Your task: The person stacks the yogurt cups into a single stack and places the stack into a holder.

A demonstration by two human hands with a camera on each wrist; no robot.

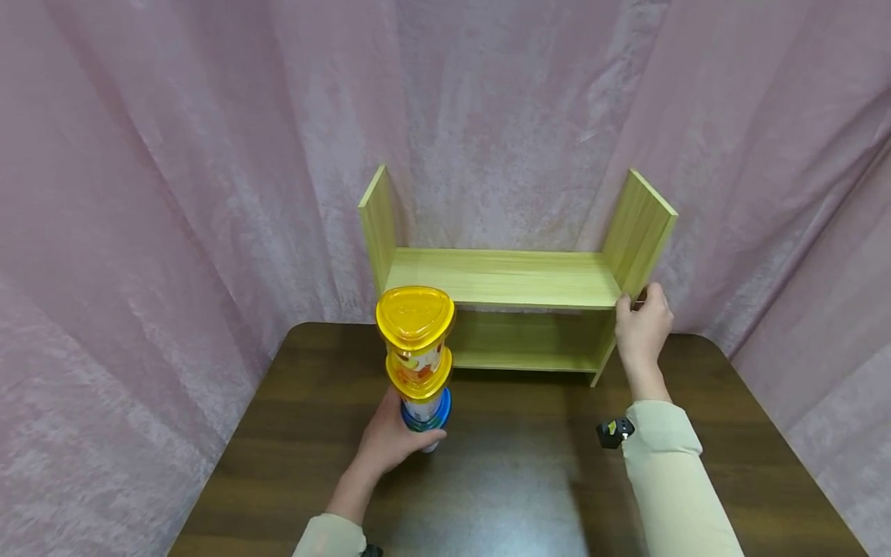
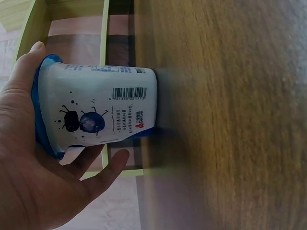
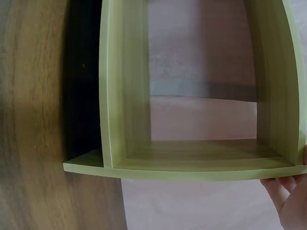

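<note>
A stack of three yogurt cups stands upright, left of centre in the head view. Two have yellow lids, the top yellow lid [image 1: 414, 313] being rounded and three-cornered. Lowest is a white yogurt cup [image 2: 98, 105] with a blue rim, a barcode and an ant drawing. My left hand [image 1: 391, 433] grips this bottom cup, thumb on one side and fingers on the other. My right hand [image 1: 643, 325] holds the right side panel of a pale wooden shelf [image 1: 501, 277], fingers behind the panel's outer face and thumb at its front edge.
The shelf's left panel [image 1: 377, 224] rises behind the cups. Its lower board [image 1: 522, 352] sits just above the dark wooden table [image 1: 515, 472]. A pink curtain [image 1: 501, 124] hangs behind the table. The stack overlaps the shelf's left front in the head view.
</note>
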